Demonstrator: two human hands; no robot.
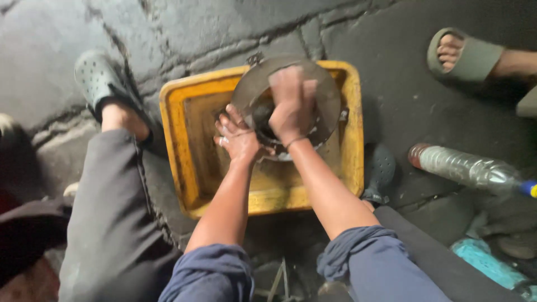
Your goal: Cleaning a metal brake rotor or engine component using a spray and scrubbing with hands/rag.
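Note:
A round grey metal disc part (324, 92) with a dark centre stands tilted inside a yellow plastic tub (184, 140) on the dark ground. My left hand (238, 137) grips the disc's lower left rim, its fingers wet and grimy. My right hand (291, 103) lies over the disc's centre, fingers curled down on it, a thin band around the wrist. Both blue sleeves are rolled up above the elbows. The disc's middle is mostly hidden by my right hand.
My feet in dark perforated clogs (98, 81) flank the tub, the right one (380, 170) close beside it. Another person's foot in a green slide sandal (467, 56) is at the top right. A clear plastic bottle (467, 168) lies on the ground to the right.

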